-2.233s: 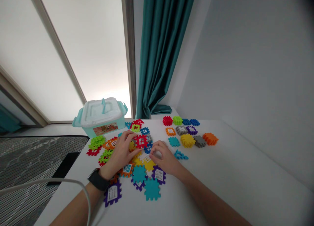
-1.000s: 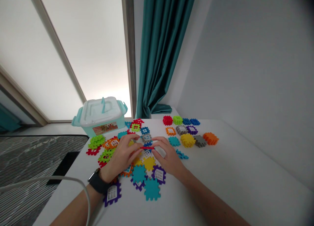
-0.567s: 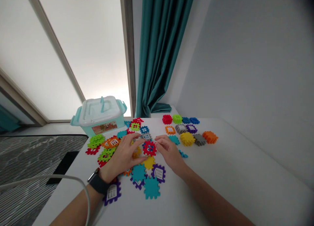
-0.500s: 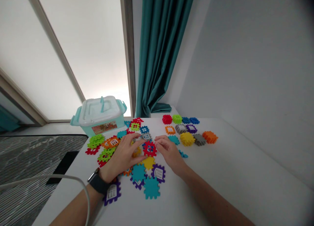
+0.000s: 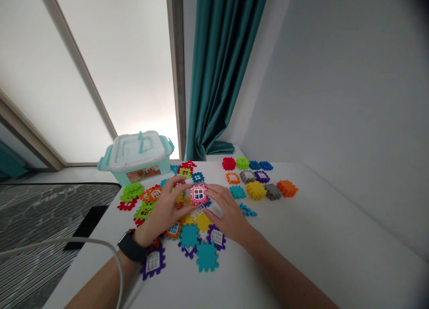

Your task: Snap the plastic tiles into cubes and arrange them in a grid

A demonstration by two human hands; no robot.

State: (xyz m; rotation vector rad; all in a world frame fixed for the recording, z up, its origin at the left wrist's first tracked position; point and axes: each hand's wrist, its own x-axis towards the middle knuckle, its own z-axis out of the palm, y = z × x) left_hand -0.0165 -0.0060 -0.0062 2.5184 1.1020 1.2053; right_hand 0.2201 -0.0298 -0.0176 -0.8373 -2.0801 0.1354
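Note:
A pinkish-red square building block [image 5: 198, 194] with a notched edge and a white window frame is held between my two hands, above the loose pieces. My left hand [image 5: 166, 207] grips its left side with curved fingers and thumb. At its right side, my right hand [image 5: 228, 210] closes in with fingertips at the upper corner and thumb lower down. Just below the block, a white window-like part [image 5: 200, 210] shows between the thumbs. Yellow [image 5: 203, 222], turquoise [image 5: 189, 235] and purple window blocks [image 5: 216, 236] lie nearer to me.
Sorted stacks, including yellow [image 5: 256, 190], grey [image 5: 273, 191] and orange blocks [image 5: 287, 188], stand at the right. A lidded turquoise box [image 5: 140, 159] is at the back left. Green blocks [image 5: 132, 192] lie by the left edge. A white cable [image 5: 97, 241] crosses my left forearm.
The red block that lay between my hands is no longer seen there; a pinkish-red block with a white window is now held up. My right hand has moved left and closed on its side.

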